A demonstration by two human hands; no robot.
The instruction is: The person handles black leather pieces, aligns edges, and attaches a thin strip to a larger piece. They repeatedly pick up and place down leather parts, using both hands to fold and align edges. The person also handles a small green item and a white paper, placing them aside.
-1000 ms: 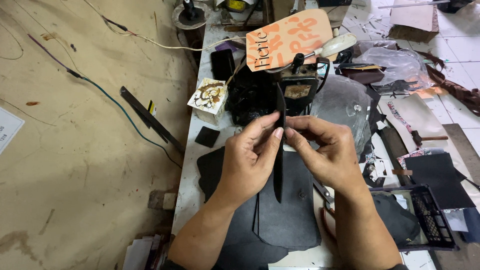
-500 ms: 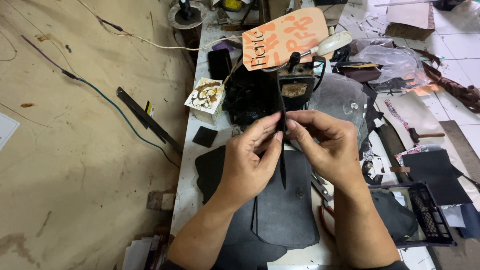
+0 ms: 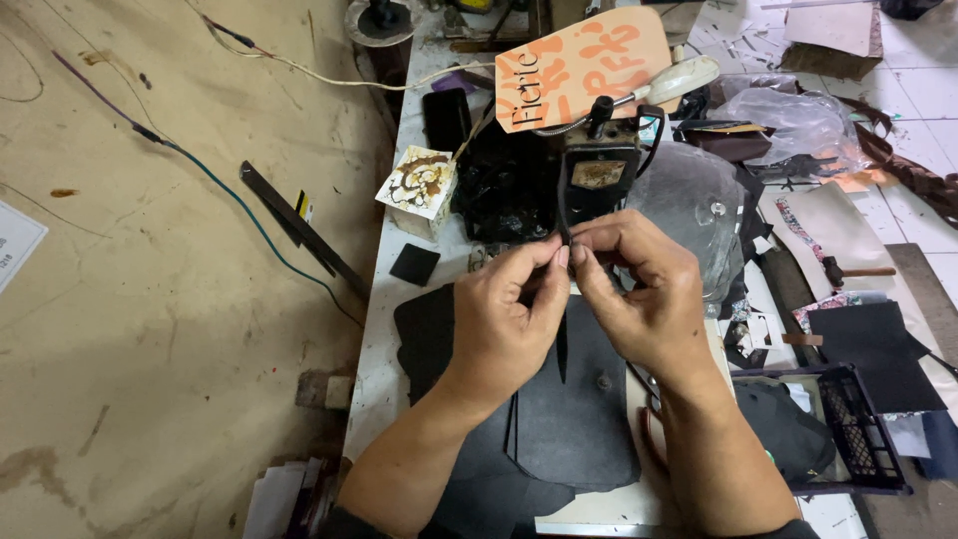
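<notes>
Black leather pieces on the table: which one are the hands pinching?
The narrow black strip, pinched upright between left hand and right hand; the wide pieces lie flat beneath.

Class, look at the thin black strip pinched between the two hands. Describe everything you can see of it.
The black strip is narrow, flat and dark, and looks like leather or similar sheet material. It hangs roughly upright, its upper end pinched between the fingertips of the left hand and right hand, its lower end free above the dark leather pieces on the table. Its top is hidden by fingers.
</notes>
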